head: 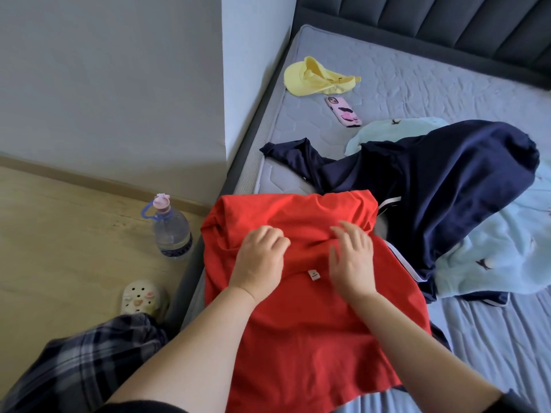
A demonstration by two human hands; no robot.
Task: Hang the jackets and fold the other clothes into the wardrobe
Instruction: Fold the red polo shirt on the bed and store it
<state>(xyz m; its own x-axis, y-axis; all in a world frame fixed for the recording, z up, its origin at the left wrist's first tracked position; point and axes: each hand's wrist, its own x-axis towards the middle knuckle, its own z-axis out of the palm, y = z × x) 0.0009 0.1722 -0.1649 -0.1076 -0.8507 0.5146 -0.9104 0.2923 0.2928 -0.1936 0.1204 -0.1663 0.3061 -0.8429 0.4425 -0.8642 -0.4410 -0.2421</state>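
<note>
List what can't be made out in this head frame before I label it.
- Wardrobe: not in the head view at all.
- White tag on the red garment: print too small to read.
- Navy garment: crumpled, partly under the red one; type unclear.
- Left hand: fingertips curl into a red fold; grip unclear.
- Right hand: motion-blurred.
- Light blue blanket: cut off by the right edge.

Red shirt (301, 308); navy jacket (432, 180) with white trim; pale blue blanket (507, 248) with small dark figures; yellow cap (313, 77); pink phone case (344, 111); dark plaid trousers (86, 359).
</note>
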